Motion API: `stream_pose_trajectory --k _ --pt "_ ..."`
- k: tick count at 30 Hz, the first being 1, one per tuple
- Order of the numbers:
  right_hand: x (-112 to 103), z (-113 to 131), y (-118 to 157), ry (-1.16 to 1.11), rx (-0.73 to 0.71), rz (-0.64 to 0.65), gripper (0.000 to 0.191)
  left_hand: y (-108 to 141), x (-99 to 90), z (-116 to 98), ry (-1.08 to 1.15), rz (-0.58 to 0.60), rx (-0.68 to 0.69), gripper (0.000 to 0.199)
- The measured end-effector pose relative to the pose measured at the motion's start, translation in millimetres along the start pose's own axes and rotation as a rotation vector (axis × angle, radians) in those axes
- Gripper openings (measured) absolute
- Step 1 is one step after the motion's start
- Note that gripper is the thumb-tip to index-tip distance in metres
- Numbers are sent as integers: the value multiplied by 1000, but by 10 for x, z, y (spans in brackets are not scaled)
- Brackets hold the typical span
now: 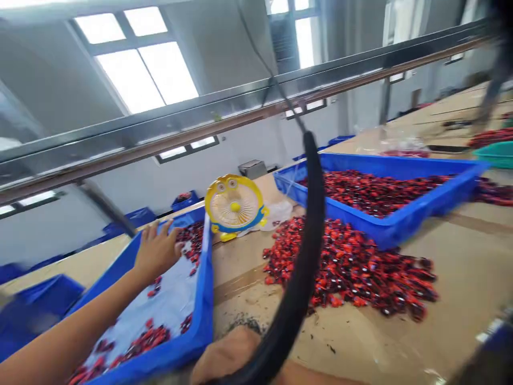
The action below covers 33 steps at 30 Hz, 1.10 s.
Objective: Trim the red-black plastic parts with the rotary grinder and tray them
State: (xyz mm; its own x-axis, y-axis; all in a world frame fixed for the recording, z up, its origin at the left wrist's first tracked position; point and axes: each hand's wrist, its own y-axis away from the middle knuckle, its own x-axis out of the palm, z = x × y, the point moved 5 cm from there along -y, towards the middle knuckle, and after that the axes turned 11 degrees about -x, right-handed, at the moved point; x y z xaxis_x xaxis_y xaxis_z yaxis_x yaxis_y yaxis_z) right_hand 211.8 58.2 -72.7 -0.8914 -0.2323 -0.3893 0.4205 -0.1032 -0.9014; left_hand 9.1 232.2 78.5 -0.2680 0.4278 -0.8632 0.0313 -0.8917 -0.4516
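**Sorting bench, near tray almost bare**

Workshop windows and a metal rail run above a long cardboard-topped bench [460,278]. Largest on it, a far blue tray [425,211] is filled with red-and-black small parts, and a loose heap [352,267] lies in front. The near blue tray [202,299] looks mostly emptied, with scattered pieces [148,338] left. The left hand [158,248] lies flat, fingers spread, on its floor, gripping nothing. The right hand [228,355] sits by a black hose [308,256]; its grip cannot be judged. A yellow desk fan [234,206] stands behind.
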Motion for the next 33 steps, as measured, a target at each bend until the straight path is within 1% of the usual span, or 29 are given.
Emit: stream_pose_trajectory --k 1,2,3,5,6,8,11,13,15,17,19,21,22,24,26,27,29,30,31,33 --pt "22 -4 21 -30 -5 -57 31 87 150 178 -42 74 -60 42" --pt "22 0 28 -56 -14 -127 40 178 299 336 -68 154 -110 41" --pt "6 1 26 -67 0 -194 44 269 441 465 -77 230 -147 40" --pt "-37 30 -5 -84 11 -268 48 431 685 612 -55 351 -183 39" --pt "-63 51 -24 -82 8 -292 48 494 789 626 -28 393 -182 39" --pt "-107 87 -38 -68 -19 -321 49 579 967 551 45 456 -151 40" --pt "-115 91 24 -28 -68 -279 46 618 1167 319 173 500 -96 39" --pt "-105 75 99 0 -74 -221 37 608 1249 188 248 506 -98 37" --pt "-102 74 154 21 -68 -187 30 588 1273 113 316 507 -116 37" --pt "-119 96 156 45 -53 -202 28 566 1228 96 383 502 -129 37" --pt "-177 131 106 91 -16 -264 30 552 1108 125 456 489 -131 37" --pt "-283 169 21 146 33 -319 31 567 927 187 542 463 -130 37" --pt "-347 188 -26 170 51 -326 31 597 819 227 590 444 -134 37" --pt "-467 229 -116 187 58 -279 27 729 586 308 697 403 -146 36" --pt "-599 246 -157 212 95 -277 24 971 327 367 821 338 -155 33" --pt "-655 252 -161 227 112 -288 23 1130 192 380 883 296 -157 33" --pt "-723 260 -157 250 139 -299 23 1496 -70 361 994 202 -165 39" --pt "-739 265 -156 253 142 -300 23 1685 -182 327 1040 158 -167 40" --pt "-744 269 -156 249 140 -296 23 1867 -269 272 1076 131 -160 37" --pt "-747 279 -163 235 121 -301 23 2182 -373 130 1147 94 -116 28"
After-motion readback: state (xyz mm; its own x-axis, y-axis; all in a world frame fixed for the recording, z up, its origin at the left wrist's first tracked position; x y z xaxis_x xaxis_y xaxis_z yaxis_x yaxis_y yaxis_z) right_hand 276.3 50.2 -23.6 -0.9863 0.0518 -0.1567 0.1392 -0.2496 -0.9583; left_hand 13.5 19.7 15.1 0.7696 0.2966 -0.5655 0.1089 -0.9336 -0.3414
